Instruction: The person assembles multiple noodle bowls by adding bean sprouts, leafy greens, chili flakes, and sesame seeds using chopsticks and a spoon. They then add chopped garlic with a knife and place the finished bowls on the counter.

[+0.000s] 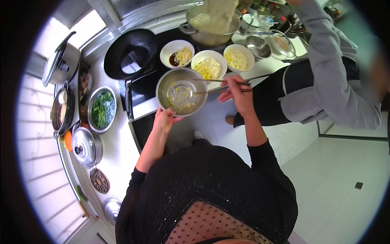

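My left hand (164,118) grips the near rim of a metal bowl (162,77), held tilted in front of the counter edge. A few yellow-green bits cling to its inside. In my right hand (237,93) is a pair of chopsticks (211,80), their tips reaching over and into the bowl from the right. Just beyond stand three white bowls: the left bowl (163,53) has pale sprouts and dark sauce, the middle bowl (222,61) and the right bowl (251,61) hold pale noodle-like food with yellow bits.
A black wok (115,53) sits left of the white bowls. Behind them is a big steaming pot (211,38). Along the left counter are a bowl of chopped greens (103,110), a lidded pot (86,144) and a trivet (99,181). Another person in a grey sleeve (337,73) stands close at right.
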The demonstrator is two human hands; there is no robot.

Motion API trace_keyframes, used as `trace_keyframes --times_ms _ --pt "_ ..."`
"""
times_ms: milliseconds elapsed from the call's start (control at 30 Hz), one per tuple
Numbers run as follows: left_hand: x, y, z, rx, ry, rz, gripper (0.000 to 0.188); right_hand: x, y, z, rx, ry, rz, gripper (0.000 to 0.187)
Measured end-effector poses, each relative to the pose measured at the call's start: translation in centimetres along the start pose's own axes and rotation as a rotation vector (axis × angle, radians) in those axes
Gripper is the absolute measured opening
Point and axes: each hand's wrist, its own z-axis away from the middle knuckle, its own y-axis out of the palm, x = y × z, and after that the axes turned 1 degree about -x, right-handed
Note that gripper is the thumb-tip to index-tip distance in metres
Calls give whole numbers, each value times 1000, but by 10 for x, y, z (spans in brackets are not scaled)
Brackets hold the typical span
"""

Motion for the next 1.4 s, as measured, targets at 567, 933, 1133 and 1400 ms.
trace_keyframes --times_ms 567,933,1133,1400 --pt "-23 7 24 192 120 -121 42 -85 53 -4 -50 77 -300 24" --pt "-36 43 60 90 39 -160 68 -91 57 -1 -40 12 -445 33" --pt "-31 24 55 48 35 -177 65 -102 44 -4 -79 69 -510 34" --pt "-37 24 41 12 37 -186 54 -82 28 -20 -111 4 -548 37"
